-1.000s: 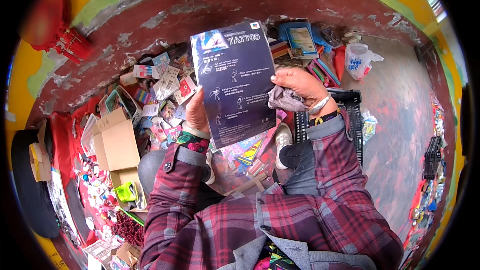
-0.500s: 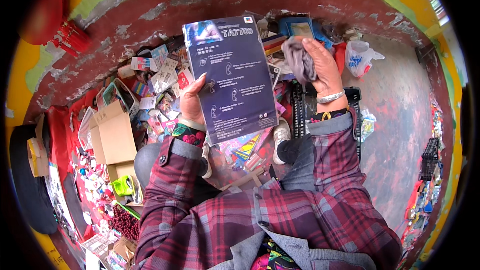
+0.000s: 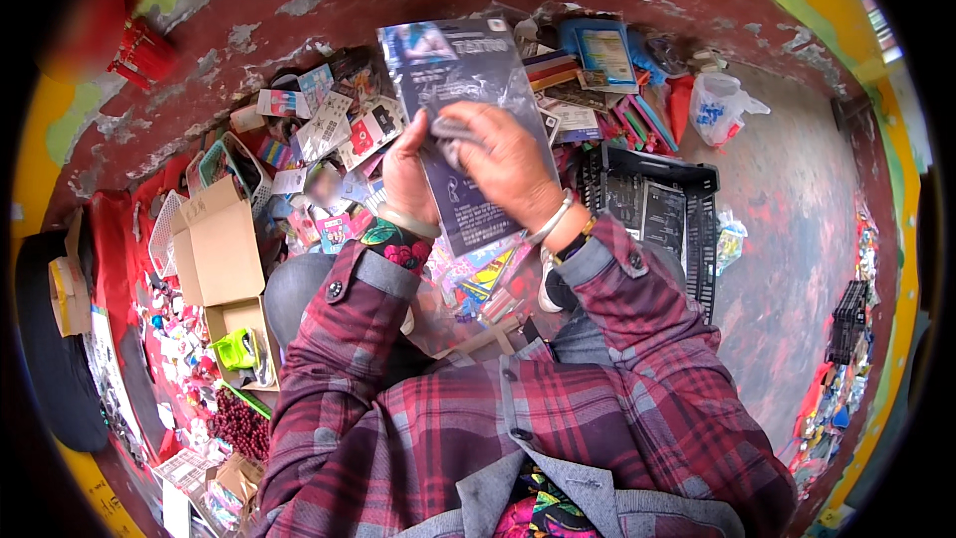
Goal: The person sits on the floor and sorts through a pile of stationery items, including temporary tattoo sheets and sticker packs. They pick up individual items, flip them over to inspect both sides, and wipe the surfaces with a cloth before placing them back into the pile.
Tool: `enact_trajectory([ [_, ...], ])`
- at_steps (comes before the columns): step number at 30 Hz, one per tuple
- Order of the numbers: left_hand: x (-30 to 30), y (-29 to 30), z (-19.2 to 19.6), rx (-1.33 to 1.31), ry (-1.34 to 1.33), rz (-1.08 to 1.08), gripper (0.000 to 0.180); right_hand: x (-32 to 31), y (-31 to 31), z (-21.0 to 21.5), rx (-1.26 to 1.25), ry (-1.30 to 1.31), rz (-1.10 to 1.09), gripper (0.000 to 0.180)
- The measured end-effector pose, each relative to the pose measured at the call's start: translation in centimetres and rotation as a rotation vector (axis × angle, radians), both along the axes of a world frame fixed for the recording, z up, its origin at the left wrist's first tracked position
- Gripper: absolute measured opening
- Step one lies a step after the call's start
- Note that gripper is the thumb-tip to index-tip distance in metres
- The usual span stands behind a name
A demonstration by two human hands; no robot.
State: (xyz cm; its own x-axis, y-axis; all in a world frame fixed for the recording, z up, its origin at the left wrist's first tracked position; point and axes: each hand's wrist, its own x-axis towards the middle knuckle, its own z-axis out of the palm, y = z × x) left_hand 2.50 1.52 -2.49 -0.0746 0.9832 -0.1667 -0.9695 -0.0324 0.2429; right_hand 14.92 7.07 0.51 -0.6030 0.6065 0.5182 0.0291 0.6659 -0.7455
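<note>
Cloth (image 3: 450, 130), mostly hidden, apparently bunched in right fingers (image 3: 486, 127); dark package (image 3: 468, 75), partly covered, pinched by left fingers (image 3: 412, 136).

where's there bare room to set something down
Bare grey floor lies on the right, between the black crate, the white plastic bag and the strip of small goods. Crowded: ahead, loose cards past the left hand; left, around the open cardboard box.

Free flr (image 3: 782, 209) R of blk crate (image 3: 702, 239), cardbd box (image 3: 221, 254) in way L
</note>
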Motion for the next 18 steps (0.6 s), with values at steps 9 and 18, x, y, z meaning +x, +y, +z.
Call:
enact_trajectory([
  [9, -3.7, 0.2, 0.8, 0.013, 0.119, 0.120, 0.046, -0.2, -5.4, 0.4, 0.144, -0.037, 0.172, 0.036],
  [18, -4.2, -0.6, 2.7, 0.203, -0.058, 0.023, 0.051, 2.0, -0.8, 0.6, 0.448, -0.203, -0.081, 0.025],
])
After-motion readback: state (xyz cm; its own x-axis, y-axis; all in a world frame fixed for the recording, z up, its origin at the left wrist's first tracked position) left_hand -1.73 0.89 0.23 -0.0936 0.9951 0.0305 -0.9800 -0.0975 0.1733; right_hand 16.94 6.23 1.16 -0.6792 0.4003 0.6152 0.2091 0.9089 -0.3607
